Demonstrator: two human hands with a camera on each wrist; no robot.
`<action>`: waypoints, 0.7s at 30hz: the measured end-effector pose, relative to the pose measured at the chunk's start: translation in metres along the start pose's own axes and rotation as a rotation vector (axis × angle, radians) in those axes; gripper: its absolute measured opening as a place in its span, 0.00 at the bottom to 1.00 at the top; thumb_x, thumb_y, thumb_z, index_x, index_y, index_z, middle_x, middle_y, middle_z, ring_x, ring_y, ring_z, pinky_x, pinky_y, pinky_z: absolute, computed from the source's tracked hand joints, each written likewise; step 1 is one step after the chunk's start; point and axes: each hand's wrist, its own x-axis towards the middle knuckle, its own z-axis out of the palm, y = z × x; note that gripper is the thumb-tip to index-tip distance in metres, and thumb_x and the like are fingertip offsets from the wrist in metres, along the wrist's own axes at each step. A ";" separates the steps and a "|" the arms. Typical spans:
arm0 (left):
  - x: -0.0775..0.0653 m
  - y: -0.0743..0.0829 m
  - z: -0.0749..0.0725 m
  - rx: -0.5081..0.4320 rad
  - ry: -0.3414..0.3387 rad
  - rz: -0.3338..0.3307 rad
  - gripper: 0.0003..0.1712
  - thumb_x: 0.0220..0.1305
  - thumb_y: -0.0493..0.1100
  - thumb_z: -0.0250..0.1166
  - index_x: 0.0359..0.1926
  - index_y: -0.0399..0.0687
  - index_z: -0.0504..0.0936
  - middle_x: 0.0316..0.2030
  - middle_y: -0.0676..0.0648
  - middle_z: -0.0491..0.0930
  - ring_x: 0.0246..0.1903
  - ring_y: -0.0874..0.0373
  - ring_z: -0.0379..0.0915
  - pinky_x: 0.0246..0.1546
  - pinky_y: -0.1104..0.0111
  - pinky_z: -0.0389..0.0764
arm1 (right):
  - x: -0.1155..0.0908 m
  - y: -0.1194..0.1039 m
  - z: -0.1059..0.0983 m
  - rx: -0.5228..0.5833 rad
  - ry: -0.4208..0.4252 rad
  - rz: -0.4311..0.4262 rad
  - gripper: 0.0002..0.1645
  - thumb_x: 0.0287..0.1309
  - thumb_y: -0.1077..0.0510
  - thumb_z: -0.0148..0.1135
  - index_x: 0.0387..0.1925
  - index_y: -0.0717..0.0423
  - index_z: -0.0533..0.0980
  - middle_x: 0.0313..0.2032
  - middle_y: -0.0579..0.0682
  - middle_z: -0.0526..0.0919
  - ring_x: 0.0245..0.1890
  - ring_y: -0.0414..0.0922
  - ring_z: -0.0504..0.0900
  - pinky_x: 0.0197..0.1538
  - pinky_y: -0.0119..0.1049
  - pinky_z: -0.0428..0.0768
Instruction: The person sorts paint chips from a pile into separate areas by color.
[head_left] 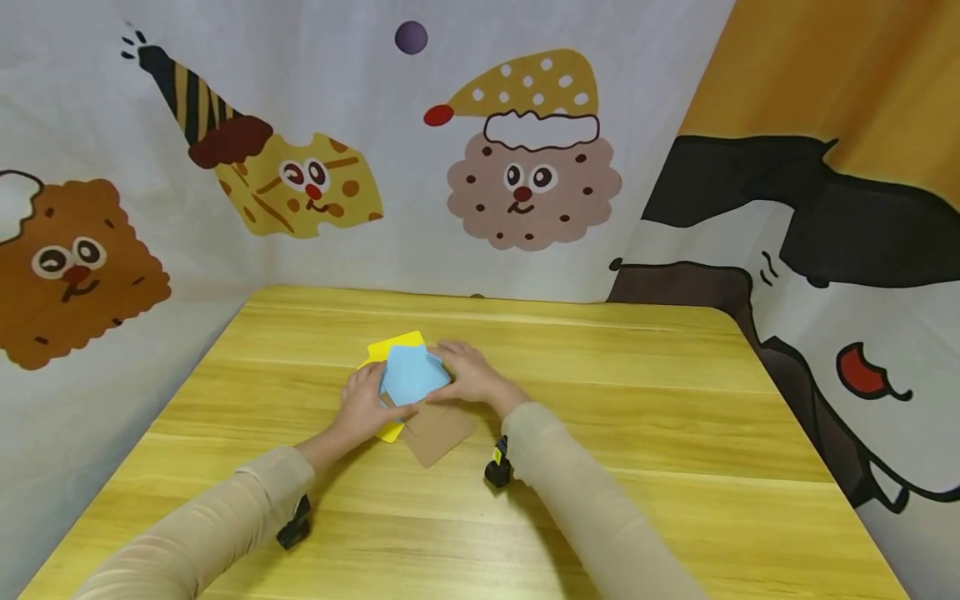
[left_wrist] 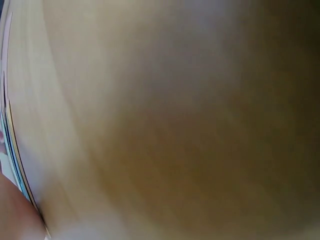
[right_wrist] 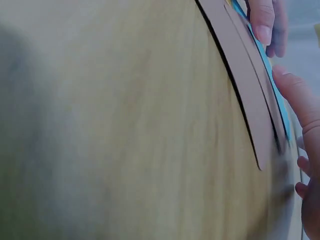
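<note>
Blue paper cards [head_left: 412, 375] lie in an uneven stack on top of yellow cards [head_left: 396, 342] and brown cards [head_left: 438, 433]. My left hand [head_left: 363, 406] holds the blue cards at their left side, its thumb along the near edge. From the right, my right hand [head_left: 471, 375] holds them too, with fingers at the far edge and thumb at the near right corner. In the right wrist view the right hand [right_wrist: 305, 115] has its thumb tip at the blue edge [right_wrist: 281, 107], above the brown layers [right_wrist: 245, 95]. The left wrist view catches only card edges [left_wrist: 16, 155] and some skin.
Everything rests on a wood-grain table [head_left: 637, 400]. A black wrist camera [head_left: 498, 467] hangs below the right cuff, another [head_left: 295, 525] below the left. Behind the table hangs a cloth printed with cartoon figures [head_left: 534, 187].
</note>
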 end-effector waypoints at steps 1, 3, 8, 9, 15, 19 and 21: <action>0.000 -0.001 0.000 0.003 -0.002 0.002 0.57 0.47 0.62 0.73 0.66 0.28 0.61 0.63 0.31 0.62 0.60 0.34 0.54 0.55 0.41 0.55 | 0.000 0.000 0.001 -0.003 -0.004 0.004 0.56 0.48 0.32 0.67 0.73 0.47 0.56 0.72 0.53 0.52 0.71 0.52 0.49 0.69 0.51 0.48; 0.001 -0.001 -0.001 0.004 -0.008 0.004 0.57 0.48 0.61 0.73 0.67 0.29 0.60 0.63 0.31 0.61 0.60 0.34 0.54 0.55 0.41 0.55 | 0.001 0.000 0.002 -0.009 -0.016 0.013 0.56 0.49 0.32 0.66 0.74 0.46 0.55 0.73 0.53 0.52 0.71 0.53 0.49 0.69 0.51 0.47; 0.002 -0.003 -0.003 0.018 -0.019 0.009 0.55 0.48 0.61 0.73 0.67 0.31 0.61 0.64 0.32 0.62 0.60 0.34 0.54 0.54 0.42 0.57 | 0.003 0.000 0.003 -0.031 -0.054 0.025 0.55 0.50 0.30 0.64 0.74 0.43 0.54 0.73 0.50 0.50 0.72 0.52 0.46 0.69 0.50 0.44; 0.003 -0.004 -0.003 0.022 -0.024 0.012 0.55 0.47 0.60 0.73 0.67 0.32 0.62 0.64 0.32 0.62 0.60 0.34 0.54 0.54 0.42 0.57 | 0.003 0.001 0.003 -0.037 -0.059 0.025 0.55 0.50 0.30 0.64 0.74 0.43 0.53 0.73 0.49 0.50 0.72 0.52 0.45 0.69 0.50 0.44; 0.007 -0.008 -0.006 0.039 -0.079 0.052 0.53 0.47 0.60 0.74 0.66 0.33 0.64 0.64 0.34 0.62 0.61 0.34 0.54 0.55 0.40 0.57 | 0.004 0.001 0.004 -0.051 -0.083 0.020 0.57 0.48 0.28 0.64 0.74 0.42 0.53 0.74 0.48 0.48 0.72 0.52 0.43 0.69 0.51 0.42; 0.008 -0.008 -0.009 0.025 -0.111 0.068 0.53 0.45 0.59 0.75 0.66 0.33 0.66 0.65 0.35 0.62 0.62 0.34 0.52 0.56 0.39 0.54 | 0.004 0.000 0.005 -0.047 -0.089 0.019 0.58 0.47 0.28 0.64 0.74 0.42 0.53 0.74 0.47 0.48 0.72 0.51 0.43 0.69 0.51 0.42; 0.009 -0.007 -0.011 0.021 -0.125 0.070 0.53 0.45 0.58 0.75 0.66 0.32 0.66 0.65 0.35 0.61 0.63 0.34 0.51 0.56 0.39 0.53 | 0.003 0.001 0.005 -0.048 -0.083 0.019 0.58 0.47 0.27 0.64 0.74 0.42 0.54 0.74 0.47 0.49 0.72 0.51 0.43 0.69 0.51 0.42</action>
